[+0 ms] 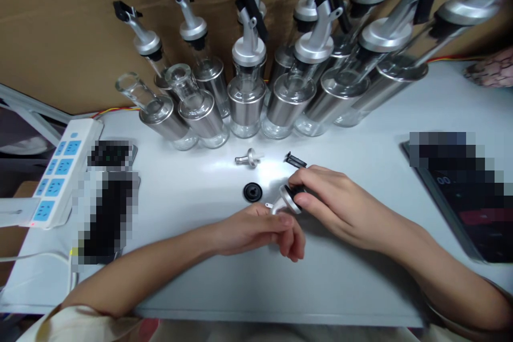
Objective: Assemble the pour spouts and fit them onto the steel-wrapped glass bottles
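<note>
Between my hands is a silver pourer spout [286, 200] with a wide round cap and a black underside. My left hand [266, 230] is closed round its narrow spout end. The fingers of my right hand [320, 192] pinch the black stopper side of the cap, partly hiding it. Just left of the cap lies a black ring-shaped seal [253, 192]. Behind that, a small silver pourer piece [250, 158] rests on its side. A black plastic flip lever [295, 160] lies beyond my right fingertips.
Several glass bottles with steel sleeves and pourers [246, 97] stand along the back, two without pourers [196, 109]. A power strip [60, 171] and two dark blurred devices [108, 219] are at left. A large phone [457, 197] lies at right. The table's front edge [280, 318] is near me.
</note>
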A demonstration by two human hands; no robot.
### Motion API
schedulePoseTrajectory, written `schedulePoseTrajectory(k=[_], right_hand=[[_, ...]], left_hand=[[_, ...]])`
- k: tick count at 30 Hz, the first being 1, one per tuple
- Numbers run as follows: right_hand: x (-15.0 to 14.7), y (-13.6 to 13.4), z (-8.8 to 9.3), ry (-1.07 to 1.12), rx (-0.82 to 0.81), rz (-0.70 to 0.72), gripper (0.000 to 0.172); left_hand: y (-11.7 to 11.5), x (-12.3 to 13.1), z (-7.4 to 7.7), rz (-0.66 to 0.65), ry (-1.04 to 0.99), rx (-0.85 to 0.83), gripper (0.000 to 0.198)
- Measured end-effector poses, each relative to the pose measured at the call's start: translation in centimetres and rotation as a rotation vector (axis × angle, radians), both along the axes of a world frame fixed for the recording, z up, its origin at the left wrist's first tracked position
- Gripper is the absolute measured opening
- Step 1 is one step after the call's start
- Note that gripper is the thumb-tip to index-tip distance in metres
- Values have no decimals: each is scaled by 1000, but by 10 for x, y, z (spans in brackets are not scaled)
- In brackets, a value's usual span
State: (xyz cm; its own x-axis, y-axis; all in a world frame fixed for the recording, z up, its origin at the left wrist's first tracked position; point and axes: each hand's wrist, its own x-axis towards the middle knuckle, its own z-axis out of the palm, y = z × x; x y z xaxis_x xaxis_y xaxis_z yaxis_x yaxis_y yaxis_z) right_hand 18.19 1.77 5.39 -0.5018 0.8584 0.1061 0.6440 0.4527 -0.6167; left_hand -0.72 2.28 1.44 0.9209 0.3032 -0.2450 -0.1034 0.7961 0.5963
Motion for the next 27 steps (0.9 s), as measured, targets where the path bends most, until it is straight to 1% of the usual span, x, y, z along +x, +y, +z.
schedulePoseTrajectory(k=[3,6,10,12,15,17,19,24,27], right_hand=[[-1,0,-1,-19,38,31,33],[-2,1,-1,-34,81,48,36],[-3,2,-2,-20,106,57,35],[-3,1,-3,-13,109,72,36],[-1,1,-4,-11,104,93,40],[0,0,-2,0,81,97,42],[1,0,1,31,23,95,41],[4,-3,14,89,-163,102,31],[7,-5,19,87,-176,120,27]], left_hand=[[0,0,-1,-8,0,-13,45],[-1,0,-5,19,-26,-72,46],[-2,-1,-8,16,-22,-134,42],[-2,-1,-8,3,-21,-134,41],[-1,-1,-7,-10,-21,-98,49],[-1,-2,-7,-19,-14,-77,50],[0,-3,-7,-39,-25,-67,49],[0,-4,-6,-99,-109,-108,46],[1,-4,-3,-86,-122,-104,45]])
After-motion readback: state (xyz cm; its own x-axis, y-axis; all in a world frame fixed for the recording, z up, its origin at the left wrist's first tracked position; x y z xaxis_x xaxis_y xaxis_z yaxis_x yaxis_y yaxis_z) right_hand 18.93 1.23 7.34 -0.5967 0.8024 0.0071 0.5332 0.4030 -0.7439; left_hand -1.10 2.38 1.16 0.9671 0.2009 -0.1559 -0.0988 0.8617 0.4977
